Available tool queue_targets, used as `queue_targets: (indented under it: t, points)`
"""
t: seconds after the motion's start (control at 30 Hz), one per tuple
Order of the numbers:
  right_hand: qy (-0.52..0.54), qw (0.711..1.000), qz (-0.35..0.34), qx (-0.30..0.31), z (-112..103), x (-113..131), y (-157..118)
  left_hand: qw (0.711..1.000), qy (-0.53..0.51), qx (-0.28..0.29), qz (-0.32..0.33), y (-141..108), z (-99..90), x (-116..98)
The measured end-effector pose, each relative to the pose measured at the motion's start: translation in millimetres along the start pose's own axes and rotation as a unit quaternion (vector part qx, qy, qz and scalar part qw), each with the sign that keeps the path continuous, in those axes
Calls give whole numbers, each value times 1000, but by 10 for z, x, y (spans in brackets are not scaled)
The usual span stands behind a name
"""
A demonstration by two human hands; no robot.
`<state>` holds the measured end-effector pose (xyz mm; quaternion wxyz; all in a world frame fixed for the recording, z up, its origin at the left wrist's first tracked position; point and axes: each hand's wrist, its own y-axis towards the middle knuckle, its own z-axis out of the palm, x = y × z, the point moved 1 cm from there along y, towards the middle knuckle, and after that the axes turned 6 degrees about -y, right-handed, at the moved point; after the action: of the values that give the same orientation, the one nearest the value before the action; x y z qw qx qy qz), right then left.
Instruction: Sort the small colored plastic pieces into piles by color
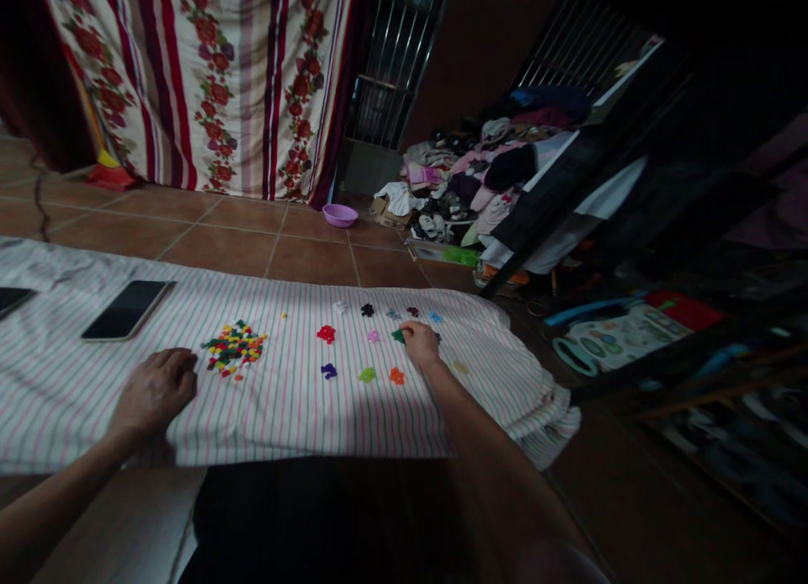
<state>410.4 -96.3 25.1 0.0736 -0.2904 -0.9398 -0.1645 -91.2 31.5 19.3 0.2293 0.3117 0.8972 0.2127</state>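
Note:
My right hand [420, 342] is over the small dark green pile [398, 337], its fingertips pinched together; any piece between them is too small to make out. Flat on the striped cloth [284, 416] lies my left hand [157, 386], empty, fingers loosely bent, just left of a mixed heap of small coloured bead-like pieces [233, 348]. Small single-colour piles stand in rows near my right hand: red [326, 335], pink [373, 337], dark blue [328, 371], lime green [367, 374], orange [396, 375], black [367, 310] and light blue [435, 316], among several others.
A phone [128, 310] lies on the cloth at left, with another dark device [13, 299] at the edge. Beyond, a purple basin [340, 215] sits on the tiled floor before a floral curtain [215, 87]. Heaped clothes [467, 180] and a dark frame [530, 247] stand at right.

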Motion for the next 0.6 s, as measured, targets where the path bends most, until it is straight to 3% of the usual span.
queue_targets:
  t: [0.6]
  points:
    - [56, 998, 28, -19, -135, 30, 2, 1000, 9, 3, -8, -30, 60, 47]
